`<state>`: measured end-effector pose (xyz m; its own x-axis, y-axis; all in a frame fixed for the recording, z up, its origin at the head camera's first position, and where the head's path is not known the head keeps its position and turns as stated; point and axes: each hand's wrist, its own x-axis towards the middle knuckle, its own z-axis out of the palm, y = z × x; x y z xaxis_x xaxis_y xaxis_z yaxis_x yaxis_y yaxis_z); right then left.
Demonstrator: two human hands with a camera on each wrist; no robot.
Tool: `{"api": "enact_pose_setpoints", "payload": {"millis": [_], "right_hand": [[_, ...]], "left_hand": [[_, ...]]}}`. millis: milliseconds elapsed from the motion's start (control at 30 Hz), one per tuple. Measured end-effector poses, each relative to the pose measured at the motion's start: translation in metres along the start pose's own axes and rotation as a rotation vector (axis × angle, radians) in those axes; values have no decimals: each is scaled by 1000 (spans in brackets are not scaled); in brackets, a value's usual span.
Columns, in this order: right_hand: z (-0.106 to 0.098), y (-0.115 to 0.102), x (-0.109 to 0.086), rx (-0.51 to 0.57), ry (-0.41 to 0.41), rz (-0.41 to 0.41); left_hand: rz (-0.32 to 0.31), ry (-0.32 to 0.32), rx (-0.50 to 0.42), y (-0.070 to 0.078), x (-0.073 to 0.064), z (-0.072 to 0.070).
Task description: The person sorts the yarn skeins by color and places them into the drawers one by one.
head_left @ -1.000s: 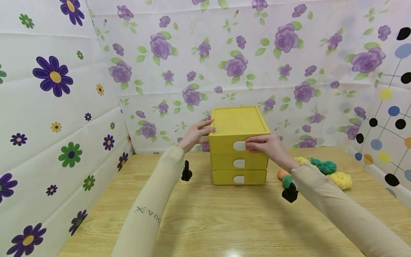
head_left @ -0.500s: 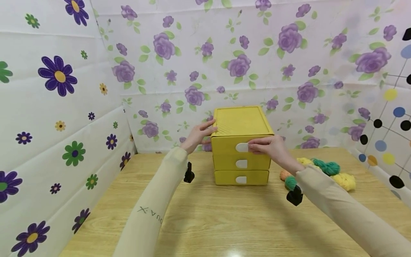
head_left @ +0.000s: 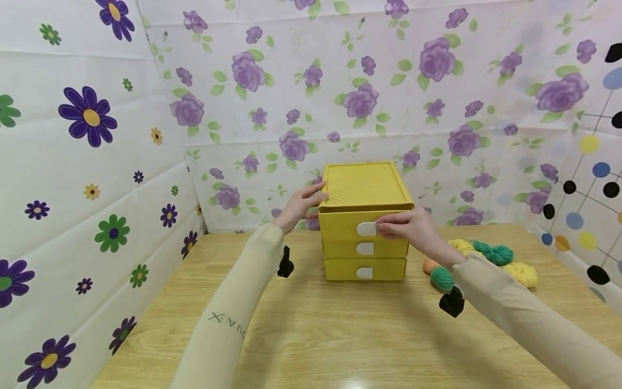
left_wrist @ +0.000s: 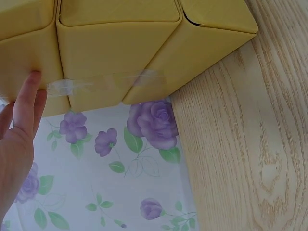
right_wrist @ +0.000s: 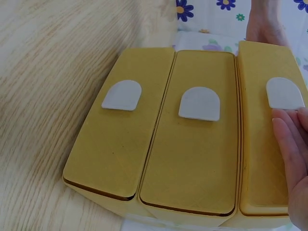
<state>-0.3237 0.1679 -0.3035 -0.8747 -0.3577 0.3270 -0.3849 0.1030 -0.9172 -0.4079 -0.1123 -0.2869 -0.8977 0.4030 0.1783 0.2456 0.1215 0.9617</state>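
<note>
A yellow three-drawer box (head_left: 366, 183) stands on the table, a white tab on each drawer front. My right hand (head_left: 409, 226) pinches the white tab (head_left: 366, 229) of the top drawer (head_left: 340, 226). That drawer front stands slightly forward of the two below, with a dark gap under the box's top edge. In the right wrist view the thumb and fingers (right_wrist: 289, 144) meet at the edge of the tab (right_wrist: 284, 93). My left hand (head_left: 298, 207) rests against the box's left side, fingers extended. The left wrist view shows its fingertips on the yellow side wall (left_wrist: 110, 48), near clear tape.
Yellow, green and orange yarn balls (head_left: 520, 274) lie right of the box, partly behind my right forearm. A flowered cloth (head_left: 248, 108) hangs close behind the box. More patterned cloth lines the left and right sides of the wooden table (head_left: 320, 335).
The top drawer has slid a little toward me, opening a thin gap below the box's top. My right hand moved with the tab; the left stayed against the side.
</note>
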Motion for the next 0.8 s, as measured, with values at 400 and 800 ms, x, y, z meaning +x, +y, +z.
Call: {"api": "enact_pose_setpoints", "payload": {"millis": [400,800], "right_hand": [[3,-4,-10,-9,-29,-46],[5,-7,-18,-27,-28,-45]], "left_hand": [[-5,-5,-11,1,0,-1],[0,-8,-9,1,-1,0]]}}
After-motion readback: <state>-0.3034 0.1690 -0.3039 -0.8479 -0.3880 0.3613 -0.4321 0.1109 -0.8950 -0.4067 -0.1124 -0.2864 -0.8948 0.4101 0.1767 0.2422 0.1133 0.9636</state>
